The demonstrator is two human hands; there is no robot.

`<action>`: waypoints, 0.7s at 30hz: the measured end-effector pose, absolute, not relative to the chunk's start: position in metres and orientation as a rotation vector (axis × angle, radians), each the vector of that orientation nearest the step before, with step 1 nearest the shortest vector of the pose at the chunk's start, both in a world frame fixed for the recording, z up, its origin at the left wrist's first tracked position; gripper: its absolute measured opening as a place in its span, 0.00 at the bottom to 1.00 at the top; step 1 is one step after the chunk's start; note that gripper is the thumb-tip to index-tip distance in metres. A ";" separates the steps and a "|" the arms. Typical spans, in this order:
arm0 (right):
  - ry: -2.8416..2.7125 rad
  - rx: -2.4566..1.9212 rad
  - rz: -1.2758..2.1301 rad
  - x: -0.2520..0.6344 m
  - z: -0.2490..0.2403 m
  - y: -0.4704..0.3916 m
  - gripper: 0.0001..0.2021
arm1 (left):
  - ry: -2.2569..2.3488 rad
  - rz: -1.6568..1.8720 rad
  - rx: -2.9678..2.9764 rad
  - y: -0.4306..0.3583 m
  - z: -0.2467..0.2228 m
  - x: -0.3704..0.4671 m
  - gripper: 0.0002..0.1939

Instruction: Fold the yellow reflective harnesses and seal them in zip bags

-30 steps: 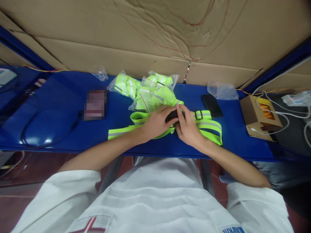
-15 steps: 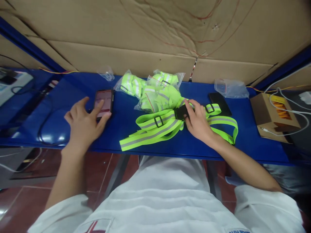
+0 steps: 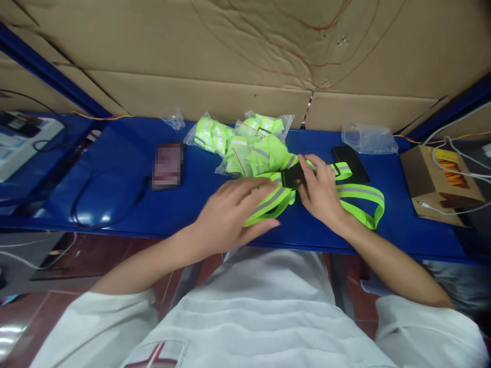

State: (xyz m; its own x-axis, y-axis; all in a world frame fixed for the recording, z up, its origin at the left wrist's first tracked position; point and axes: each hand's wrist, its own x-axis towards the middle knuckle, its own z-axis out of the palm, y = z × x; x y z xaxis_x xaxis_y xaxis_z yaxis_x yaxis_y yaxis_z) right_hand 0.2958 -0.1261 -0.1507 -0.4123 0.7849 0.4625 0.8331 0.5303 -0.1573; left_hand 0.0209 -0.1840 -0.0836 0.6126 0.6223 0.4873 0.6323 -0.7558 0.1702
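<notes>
A neon-yellow reflective strap harness point(image 3: 356, 191) with grey stripes lies on the blue table. My right hand point(image 3: 321, 193) is closed on the harness at its black centre piece point(image 3: 292, 176), thumb below and fingers above. Over the left-hand straps hovers my left hand point(image 3: 233, 214), fingers stretched out and thumb apart; it holds nothing, and whether it touches the straps I cannot tell. Part of the straps is hidden beneath it. Just behind the harness sit several clear bags point(image 3: 257, 152) with folded neon-yellow straps in them.
A phone point(image 3: 168, 166) lies on the blue table point(image 3: 115, 189) at left, near a black cable point(image 3: 76, 204). To the right are a dark flat object point(image 3: 355, 166), a clear bag point(image 3: 370, 139) and an open cardboard box point(image 3: 433, 179). Cardboard point(image 3: 172, 87) lines the back.
My left hand has moved right, from the phone to above the straps. My right hand stays on the black piece. The view has shifted slightly.
</notes>
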 end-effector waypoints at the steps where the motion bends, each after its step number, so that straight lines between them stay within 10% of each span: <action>1: -2.262 -1.308 -0.143 0.297 -0.149 -0.126 0.31 | -1.031 -0.837 -2.801 -0.177 -0.082 0.041 0.32; 13: -1.786 -1.090 -0.109 0.327 -0.141 -0.105 0.28 | -1.218 -0.419 -2.986 -0.090 -0.035 0.125 0.24; 21: -1.848 -0.916 0.459 0.326 -0.141 -0.100 0.50 | -1.142 -0.804 -3.034 -0.076 -0.024 0.099 0.26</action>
